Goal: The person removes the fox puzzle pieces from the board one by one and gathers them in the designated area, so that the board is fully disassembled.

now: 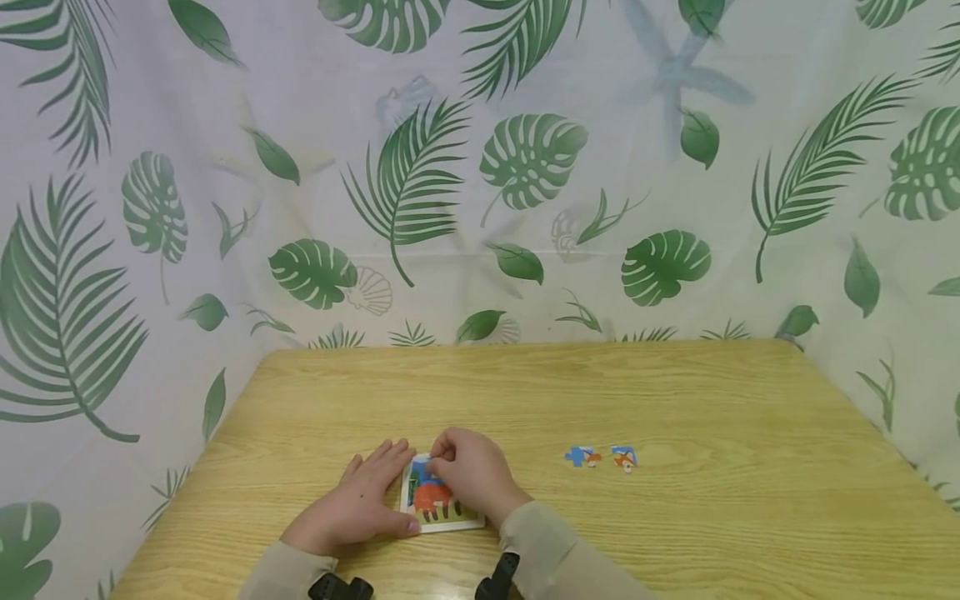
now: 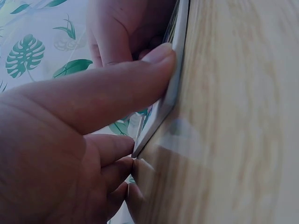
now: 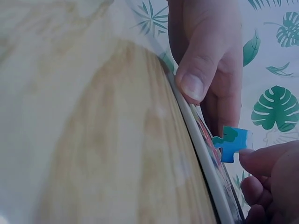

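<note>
A small jigsaw puzzle in a white-rimmed tray (image 1: 452, 527) lies near the table's front, showing a red animal body on green grass under blue. My left hand (image 1: 360, 504) rests along the tray's left side with fingers extended. Its thumb (image 2: 156, 58) presses on the rim at the near left corner. Over the upper part of the tray, my right hand (image 1: 476, 473) pinches a blue and green puzzle piece (image 3: 232, 143) between thumb and finger. In the right wrist view that piece is tilted up, close over the picture. My right hand hides the puzzle's right part.
Two loose puzzle pieces, one blue and orange (image 1: 581, 457) and one with a fox face (image 1: 624, 458), lie on the wooden table (image 1: 712, 517) right of the tray. A leaf-patterned cloth (image 1: 450, 217) hangs behind the table and along its sides.
</note>
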Available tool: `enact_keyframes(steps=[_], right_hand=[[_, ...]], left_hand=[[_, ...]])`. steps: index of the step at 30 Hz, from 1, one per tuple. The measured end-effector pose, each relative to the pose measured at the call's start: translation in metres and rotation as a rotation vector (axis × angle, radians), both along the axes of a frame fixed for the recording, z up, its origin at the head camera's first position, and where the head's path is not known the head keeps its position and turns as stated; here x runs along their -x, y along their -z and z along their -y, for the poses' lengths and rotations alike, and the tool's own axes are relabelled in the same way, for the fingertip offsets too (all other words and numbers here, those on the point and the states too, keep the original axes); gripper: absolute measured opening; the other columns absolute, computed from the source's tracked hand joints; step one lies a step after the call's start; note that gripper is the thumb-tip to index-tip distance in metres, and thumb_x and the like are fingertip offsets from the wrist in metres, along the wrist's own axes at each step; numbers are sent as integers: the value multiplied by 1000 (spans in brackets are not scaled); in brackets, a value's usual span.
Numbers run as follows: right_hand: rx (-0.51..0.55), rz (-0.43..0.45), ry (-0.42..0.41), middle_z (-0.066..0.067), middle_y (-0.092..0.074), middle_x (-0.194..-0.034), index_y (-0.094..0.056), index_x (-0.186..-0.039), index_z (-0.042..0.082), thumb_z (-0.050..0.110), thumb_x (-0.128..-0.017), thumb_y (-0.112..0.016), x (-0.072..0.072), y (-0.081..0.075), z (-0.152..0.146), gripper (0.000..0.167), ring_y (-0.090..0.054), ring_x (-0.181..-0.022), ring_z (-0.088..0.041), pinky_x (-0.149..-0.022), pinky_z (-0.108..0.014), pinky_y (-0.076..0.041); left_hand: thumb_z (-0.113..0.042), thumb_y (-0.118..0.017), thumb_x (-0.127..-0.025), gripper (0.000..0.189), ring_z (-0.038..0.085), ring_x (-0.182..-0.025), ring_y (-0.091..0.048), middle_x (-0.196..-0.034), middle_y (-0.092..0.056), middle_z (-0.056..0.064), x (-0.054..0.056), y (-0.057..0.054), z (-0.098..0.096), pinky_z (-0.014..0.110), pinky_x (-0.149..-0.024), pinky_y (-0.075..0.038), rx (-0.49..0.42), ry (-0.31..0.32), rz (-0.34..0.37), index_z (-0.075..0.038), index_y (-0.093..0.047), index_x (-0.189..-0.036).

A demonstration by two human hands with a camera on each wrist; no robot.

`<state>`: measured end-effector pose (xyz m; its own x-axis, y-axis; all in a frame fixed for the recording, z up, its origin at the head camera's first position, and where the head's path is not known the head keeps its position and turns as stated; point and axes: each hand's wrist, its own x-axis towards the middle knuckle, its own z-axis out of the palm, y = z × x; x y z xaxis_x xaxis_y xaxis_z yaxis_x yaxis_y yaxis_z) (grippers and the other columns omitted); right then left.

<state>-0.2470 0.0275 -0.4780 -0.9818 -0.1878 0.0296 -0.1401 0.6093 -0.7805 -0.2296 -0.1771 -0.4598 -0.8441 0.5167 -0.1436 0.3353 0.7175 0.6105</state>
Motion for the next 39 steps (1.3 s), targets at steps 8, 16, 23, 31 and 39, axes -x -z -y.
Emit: enact_keyframes(steps=[8, 16, 23, 31, 39], right_hand=[[88, 53, -34, 5, -62, -80, -65, -86, 20, 23, -92, -76, 0, -2, -5, 13, -57, -70, -12, -62, -27, -48], [160, 70, -67, 4, -63, -82, -66, -87, 18, 22, -92, -75, 3, -2, -9, 12, -59, -71, -13, -62, -28, -51], [205, 80, -99, 1, -63, -84, -67, -88, 14, 19, -92, -74, 4, -6, -14, 9, -60, -68, -14, -59, -29, -53], [157, 71, -125, 2, -63, -83, -66, -88, 16, 20, -92, -73, 7, -12, -21, 9, -58, -77, -16, -69, -32, -49], [143, 84, -144, 1, -63, -85, -67, -88, 17, 24, -94, -72, 9, -18, -31, 10, -57, -81, -17, -71, -32, -48]], left_hand=[[-45, -84, -80, 101, 37, -153, -9, -165, -24, 16, 0, -1, 0, 67, -117, 2, 3, 4, -2, -5, -34, -158], [-45, -85, -79, 102, 36, -153, -10, -165, -24, 15, 0, -1, 0, 67, -117, 1, -2, -4, 0, -5, -34, -158], [-45, -84, -79, 102, 37, -153, -10, -165, -24, 15, 1, 0, 0, 67, -117, 1, 10, -1, -6, -6, -34, -158], [-45, -83, -80, 102, 37, -153, -9, -165, -24, 16, 1, -2, -1, 67, -117, 0, 0, 7, -6, -4, -33, -158], [-46, -83, -80, 102, 37, -154, -9, -165, -22, 16, 2, 0, 2, 67, -117, 1, -9, 11, 8, -5, -32, -159]])
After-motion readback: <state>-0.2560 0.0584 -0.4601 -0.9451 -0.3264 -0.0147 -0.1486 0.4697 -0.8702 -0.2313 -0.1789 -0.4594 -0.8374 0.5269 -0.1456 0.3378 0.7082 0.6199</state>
